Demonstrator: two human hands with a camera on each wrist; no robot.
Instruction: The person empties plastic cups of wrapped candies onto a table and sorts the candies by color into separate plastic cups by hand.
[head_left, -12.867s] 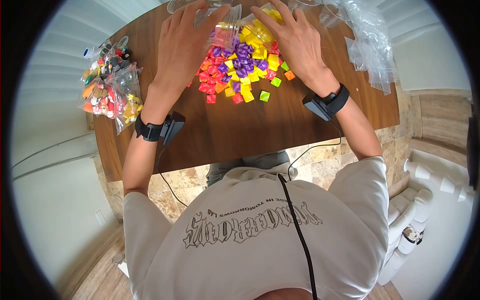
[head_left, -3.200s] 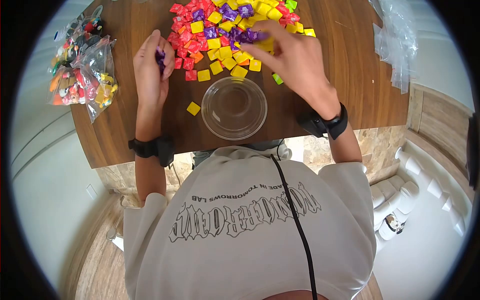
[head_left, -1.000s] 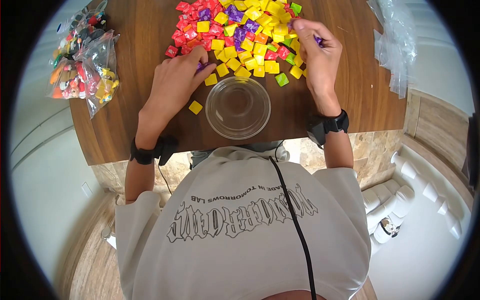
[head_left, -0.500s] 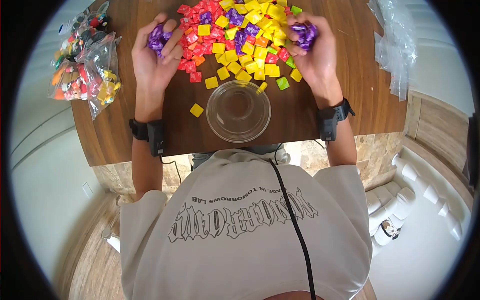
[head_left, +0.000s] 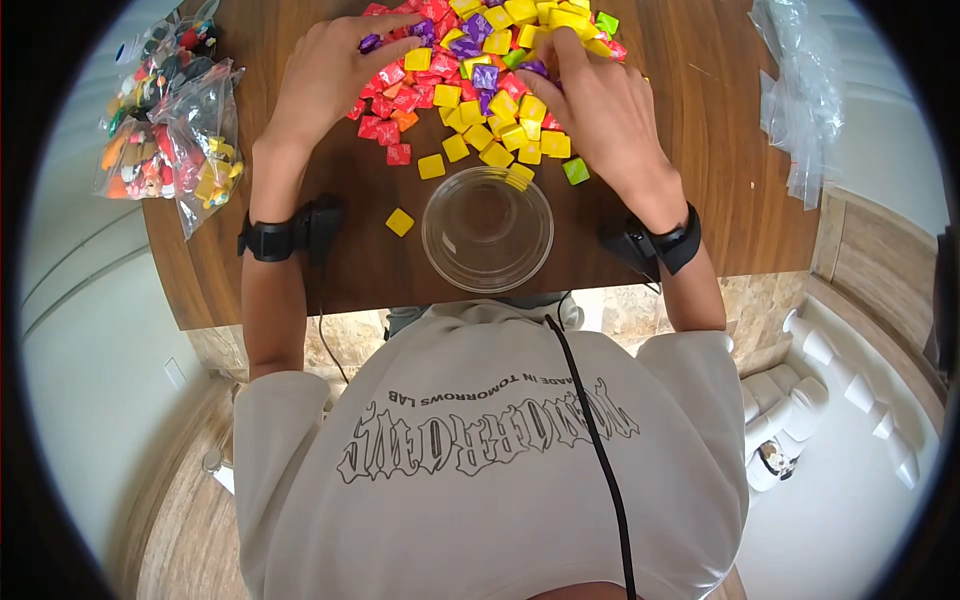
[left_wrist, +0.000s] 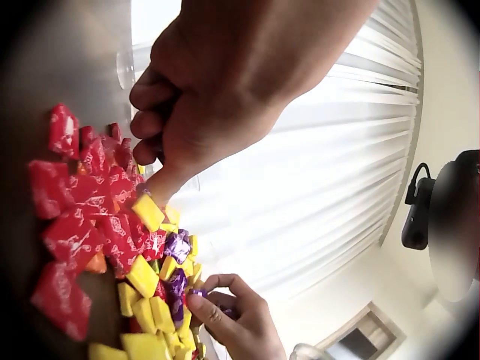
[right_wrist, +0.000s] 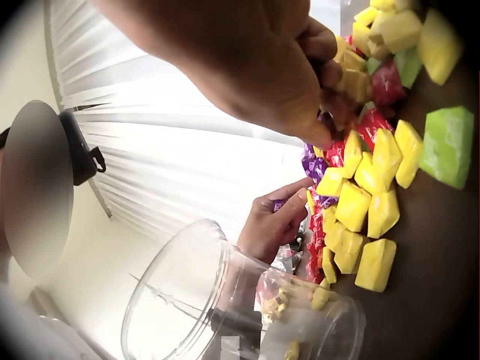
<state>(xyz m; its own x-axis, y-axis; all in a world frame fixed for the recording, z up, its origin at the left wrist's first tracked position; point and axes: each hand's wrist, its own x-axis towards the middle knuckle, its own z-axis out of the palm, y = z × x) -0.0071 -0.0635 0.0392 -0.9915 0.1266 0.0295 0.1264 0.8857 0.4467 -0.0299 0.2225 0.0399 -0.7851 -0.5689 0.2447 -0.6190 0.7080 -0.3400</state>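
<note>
Purple candies [head_left: 485, 77] lie scattered through the middle of a pile of wrapped candies on a brown wooden table, and more of them are in the person's hands. Red candies [head_left: 398, 155] make up most of the pile's left side and yellow candies [head_left: 496, 154] most of its middle and right, with some orange ones and a few green ones among them.

The left hand [head_left: 322, 78] is at the left side of the pile, its fingers curled round purple wrapping; how many pieces it grips cannot be told. The right hand [head_left: 608, 112] reaches over the right side, thumb and forefinger pinching a purple candy, as the left wrist view shows.

A clear plastic tub [head_left: 470, 255] stands between the forearms, just in front of the pile. A yellow piece shows at its far rim; whether inside or behind the wall cannot be told. Another yellow piece lies apart on the table [head_left: 370, 270], left of the tub, and a green candy [head_left: 576, 171] sits at the pile's near right edge.

Bags of small toys [head_left: 165, 140] lie at the table's left edge, and clear plastic bags [head_left: 800, 85] at the right edge. The person wears a pale printed shirt [head_left: 480, 520] and a black camera on each wrist.
</note>
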